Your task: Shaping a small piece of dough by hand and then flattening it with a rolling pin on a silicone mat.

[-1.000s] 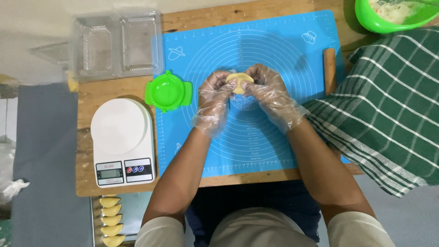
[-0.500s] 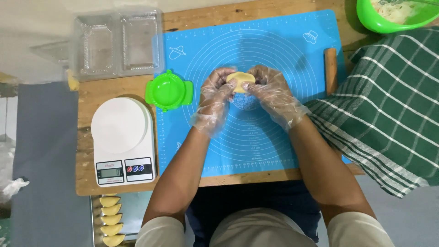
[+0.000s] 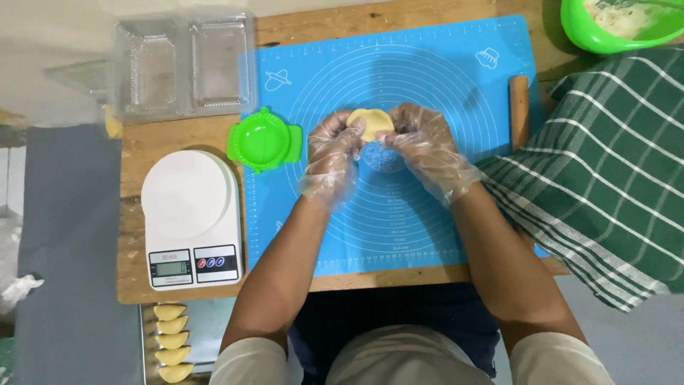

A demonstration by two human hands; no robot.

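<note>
Here, the left hand (image 3: pixel 333 158) and the right hand (image 3: pixel 422 146), both in clear plastic gloves, pinch a yellow dough piece (image 3: pixel 370 123) with curled fingers. It sits between them, above the blue mat (image 3: pixel 456 78), near the green press (image 3: pixel 263 140).

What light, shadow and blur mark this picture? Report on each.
Head view: even, soft overhead light; faint shadow under the hands on the blue mat; glare off the clear plastic trays; left hand, right hand and dough piece sharp enough, no motion smear; frame edges slightly soft.
</note>
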